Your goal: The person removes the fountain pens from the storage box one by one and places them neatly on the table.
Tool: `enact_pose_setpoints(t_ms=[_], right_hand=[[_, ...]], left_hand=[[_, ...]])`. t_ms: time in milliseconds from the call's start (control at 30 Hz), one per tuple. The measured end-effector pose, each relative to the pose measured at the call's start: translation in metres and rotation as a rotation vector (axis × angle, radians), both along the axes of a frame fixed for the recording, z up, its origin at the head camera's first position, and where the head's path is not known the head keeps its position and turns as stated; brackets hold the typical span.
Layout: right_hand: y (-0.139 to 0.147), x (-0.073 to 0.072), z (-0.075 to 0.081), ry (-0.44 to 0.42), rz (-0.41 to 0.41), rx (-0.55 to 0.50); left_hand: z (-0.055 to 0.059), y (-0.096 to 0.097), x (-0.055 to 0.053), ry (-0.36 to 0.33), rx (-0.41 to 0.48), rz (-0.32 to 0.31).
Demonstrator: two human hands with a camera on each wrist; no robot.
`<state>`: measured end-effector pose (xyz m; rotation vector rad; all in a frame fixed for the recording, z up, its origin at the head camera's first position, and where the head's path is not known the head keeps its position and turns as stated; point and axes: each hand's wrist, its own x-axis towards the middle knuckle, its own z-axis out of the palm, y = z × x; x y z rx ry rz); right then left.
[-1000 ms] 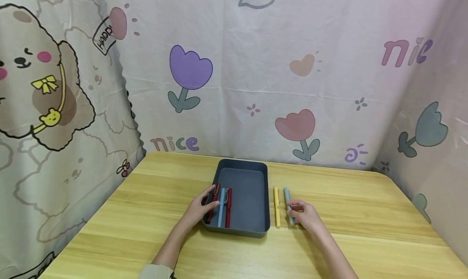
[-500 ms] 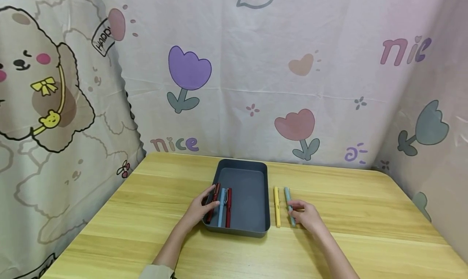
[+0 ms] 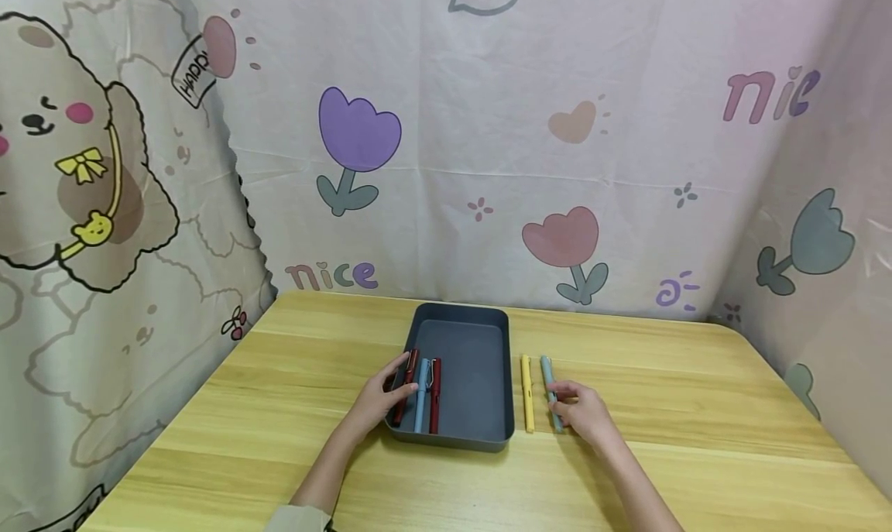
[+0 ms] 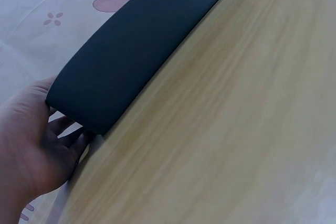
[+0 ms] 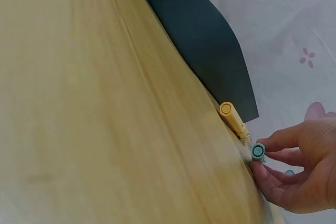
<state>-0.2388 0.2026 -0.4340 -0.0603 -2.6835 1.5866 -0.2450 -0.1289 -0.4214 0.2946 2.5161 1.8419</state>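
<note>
In the head view a dark grey rectangular tray (image 3: 474,385) lies on the table. My left hand (image 3: 376,403) grips its left wall, thumb over the rim; in the left wrist view the fingers (image 4: 68,132) curl around the tray's side. Inside, along the left, lie a dark red pen (image 3: 406,389), a light blue pen (image 3: 421,400) and a red pen (image 3: 435,396). My right hand (image 3: 581,412) pinches a pale teal pen (image 3: 547,369) between thumb and fingers, its round end (image 5: 258,152) facing the right wrist camera. A yellow pen (image 3: 527,392) lies between tray and teal pen.
The wood-grain table (image 3: 697,408) reaches back to a patterned cloth curtain (image 3: 446,129). More of this cloth hangs at the left and right sides. The tray's near wall (image 4: 126,51) stands upright from the tabletop.
The near end of the teal pen has shifted slightly to the right in my right hand. Both hands otherwise keep their places, and the head view has drifted a little.
</note>
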Motion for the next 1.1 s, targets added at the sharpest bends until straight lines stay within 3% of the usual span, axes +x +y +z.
enact_pose_setpoints(t_ms=[1100], right_hand=[[0.0000, -0.0020, -0.0059, 0.024, -0.002, 0.047]], left_hand=[[-0.0020, 0.0002, -0.0011, -0.005, 0.011, 0.004]])
